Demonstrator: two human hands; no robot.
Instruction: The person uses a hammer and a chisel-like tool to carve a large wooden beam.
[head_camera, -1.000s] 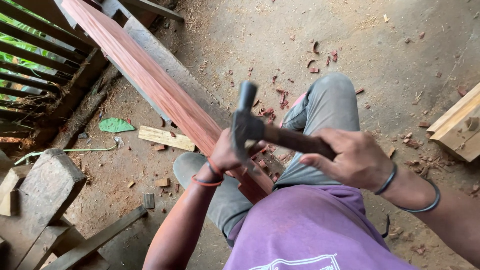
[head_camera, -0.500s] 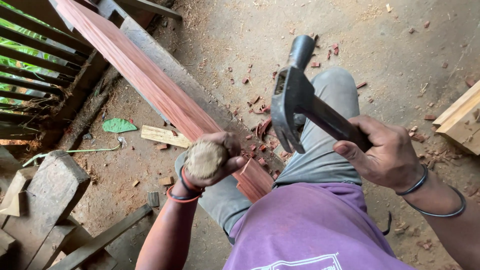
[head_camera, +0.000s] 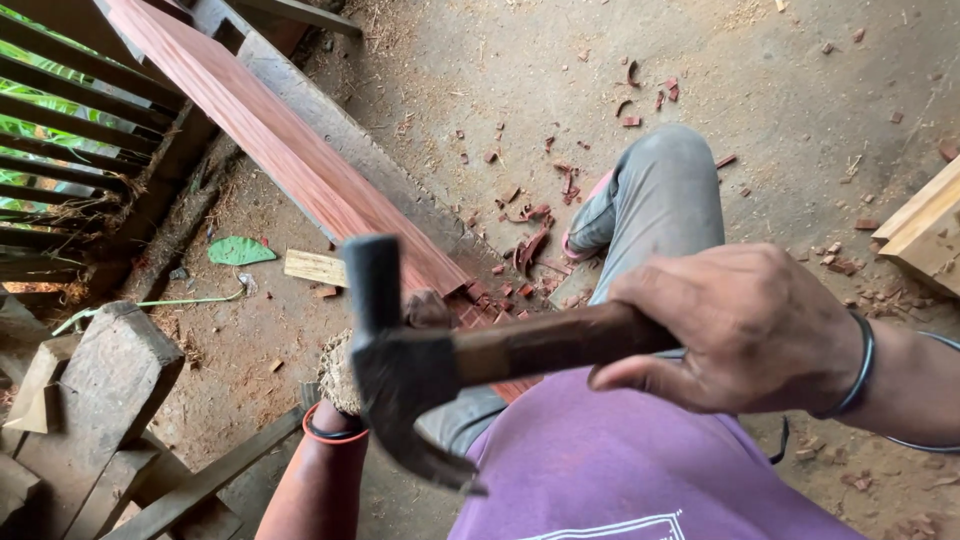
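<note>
My right hand (head_camera: 745, 325) is closed around the wooden handle of a claw hammer (head_camera: 400, 375). The dark hammer head hangs just over my left hand (head_camera: 335, 378). That hand is a closed fist with a red band at the wrist, and the hammer head hides most of it. A brown stub (head_camera: 427, 306) sticks up beside the fist and looks like a chisel handle. The fist sits at the near end of a long reddish plank (head_camera: 290, 150), which runs away to the upper left. My knee in grey trousers (head_camera: 660, 195) is bent to the right of the plank.
Red wood chips (head_camera: 535, 235) litter the dirt floor around the plank end. Grey timber blocks (head_camera: 100, 390) lie at lower left, pale boards (head_camera: 930, 225) at the right edge. A green leaf (head_camera: 240, 251) and a small wood offcut (head_camera: 315, 267) lie left of the plank. A slatted fence (head_camera: 70, 150) stands at left.
The hammer was down at my left hand, then raised high to the right half a second ago. Now it has swung back down over the fist.
</note>
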